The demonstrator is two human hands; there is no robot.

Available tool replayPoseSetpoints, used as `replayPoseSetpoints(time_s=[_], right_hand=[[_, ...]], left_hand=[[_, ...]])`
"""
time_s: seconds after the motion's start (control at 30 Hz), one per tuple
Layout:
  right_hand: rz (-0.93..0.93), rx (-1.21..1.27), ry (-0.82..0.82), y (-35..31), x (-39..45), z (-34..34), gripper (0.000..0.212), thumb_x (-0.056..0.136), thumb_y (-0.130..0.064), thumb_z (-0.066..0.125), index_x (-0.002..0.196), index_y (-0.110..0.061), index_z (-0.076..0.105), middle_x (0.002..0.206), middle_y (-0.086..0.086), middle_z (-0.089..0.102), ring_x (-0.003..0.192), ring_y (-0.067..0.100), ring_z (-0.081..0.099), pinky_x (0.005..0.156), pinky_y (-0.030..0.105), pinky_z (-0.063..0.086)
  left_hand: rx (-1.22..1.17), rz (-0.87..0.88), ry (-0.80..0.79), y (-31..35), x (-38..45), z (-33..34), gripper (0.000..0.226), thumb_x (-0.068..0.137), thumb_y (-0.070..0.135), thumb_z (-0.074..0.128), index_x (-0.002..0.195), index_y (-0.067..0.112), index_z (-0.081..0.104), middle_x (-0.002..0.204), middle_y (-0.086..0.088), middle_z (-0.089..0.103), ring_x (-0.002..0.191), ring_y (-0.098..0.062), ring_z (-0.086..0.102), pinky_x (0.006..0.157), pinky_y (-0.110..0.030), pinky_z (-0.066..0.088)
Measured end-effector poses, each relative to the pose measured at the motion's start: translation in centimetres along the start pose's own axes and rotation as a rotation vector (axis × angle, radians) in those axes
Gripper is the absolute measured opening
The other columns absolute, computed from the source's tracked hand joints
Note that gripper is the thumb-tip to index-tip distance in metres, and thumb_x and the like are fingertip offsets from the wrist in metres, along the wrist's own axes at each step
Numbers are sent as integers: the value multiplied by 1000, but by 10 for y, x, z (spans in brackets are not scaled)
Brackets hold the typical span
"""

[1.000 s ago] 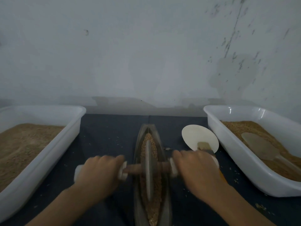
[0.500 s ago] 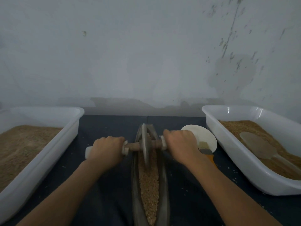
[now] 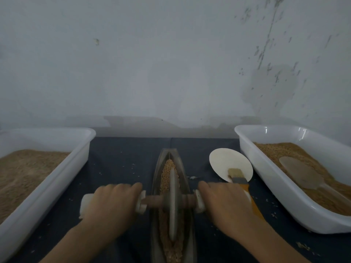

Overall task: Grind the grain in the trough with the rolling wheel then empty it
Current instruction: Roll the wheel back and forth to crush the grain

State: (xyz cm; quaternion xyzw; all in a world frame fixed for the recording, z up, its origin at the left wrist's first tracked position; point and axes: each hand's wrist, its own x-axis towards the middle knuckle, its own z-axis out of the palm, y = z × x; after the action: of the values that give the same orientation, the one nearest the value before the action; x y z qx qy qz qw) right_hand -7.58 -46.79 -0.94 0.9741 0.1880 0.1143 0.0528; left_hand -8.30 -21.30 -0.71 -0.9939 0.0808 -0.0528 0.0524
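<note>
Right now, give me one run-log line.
stage: grinding | left hand: grips axle handle | right hand: grips axle handle | rolling wheel: mid-trough | grain: in trough, not emptied

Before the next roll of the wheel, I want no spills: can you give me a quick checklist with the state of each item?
1. Left hand grips its handle: ok.
2. Right hand grips its handle: ok.
3. Wheel seated upright in the trough: ok.
4. Grain left in the trough to grind: ok.
5. Brush beside the right hand, apart from the trough: ok.
6. Grain ground fine enough to empty: cannot tell.
</note>
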Motion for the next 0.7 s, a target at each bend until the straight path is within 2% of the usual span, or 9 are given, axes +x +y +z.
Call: replayPoseSetpoints(time_s=[0.1, 0.2, 0.27, 0.37, 0.47, 0.53, 0.6, 0.7], right_hand=[[0, -18, 52, 9, 41, 12, 19, 86, -26, 61, 98, -23, 47, 93, -2, 63, 79, 19, 61, 68, 33, 48], [14, -72, 122, 14, 70, 15, 18, 84, -28, 61, 93, -22, 47, 88, -1, 65, 76, 22, 63, 61, 32, 44], [13, -76, 130, 14, 75, 14, 18, 84, -29, 61, 93, -23, 46, 89, -1, 65, 76, 21, 63, 63, 32, 45], [-2, -7, 52, 10, 52, 8, 21, 87, -31, 62, 98, -24, 46, 93, -3, 64, 79, 17, 61, 73, 33, 50], [-30, 49, -114, 3, 11, -5, 23, 86, -27, 61, 97, -29, 40, 98, -5, 61, 82, 16, 57, 65, 29, 41], [-39, 79, -219, -2, -11, -16, 24, 87, -29, 57, 94, -32, 34, 103, -6, 58, 89, 18, 57, 65, 30, 34], [-47, 65, -227, -6, -21, -20, 18, 89, -30, 52, 97, -30, 36, 106, -5, 57, 96, 21, 58, 67, 33, 33], [-48, 66, -195, -4, -13, -18, 17, 89, -27, 53, 96, -27, 38, 103, -3, 59, 92, 22, 59, 66, 33, 37]], left_hand=[[4, -29, 105, -4, 35, 9, 24, 84, 43, 56, 80, 36, 33, 75, 12, 48, 64, -6, 43, 61, -27, 33], [26, -40, 178, -9, 61, 11, 23, 84, 41, 57, 81, 33, 36, 80, 8, 57, 67, -13, 50, 60, -30, 36], [34, -37, 187, -9, 65, 10, 24, 84, 40, 58, 82, 32, 35, 85, 7, 60, 70, -15, 53, 61, -31, 37], [18, -16, 144, -4, 41, 6, 25, 85, 41, 58, 83, 35, 33, 84, 9, 56, 68, -11, 46, 64, -29, 36], [-13, 25, 39, 3, 0, -2, 24, 85, 47, 54, 83, 37, 33, 82, 12, 50, 71, -9, 48, 66, -28, 37], [-7, 51, -7, 7, -24, -11, 24, 83, 53, 49, 81, 38, 30, 82, 12, 47, 74, -10, 48, 65, -30, 34], [-21, 59, -55, 8, -34, -16, 24, 82, 57, 46, 83, 39, 29, 84, 14, 45, 81, -9, 51, 66, -31, 32], [-28, 41, -65, 7, -21, -14, 24, 81, 54, 48, 87, 37, 33, 85, 14, 47, 84, -9, 54, 69, -30, 37]])
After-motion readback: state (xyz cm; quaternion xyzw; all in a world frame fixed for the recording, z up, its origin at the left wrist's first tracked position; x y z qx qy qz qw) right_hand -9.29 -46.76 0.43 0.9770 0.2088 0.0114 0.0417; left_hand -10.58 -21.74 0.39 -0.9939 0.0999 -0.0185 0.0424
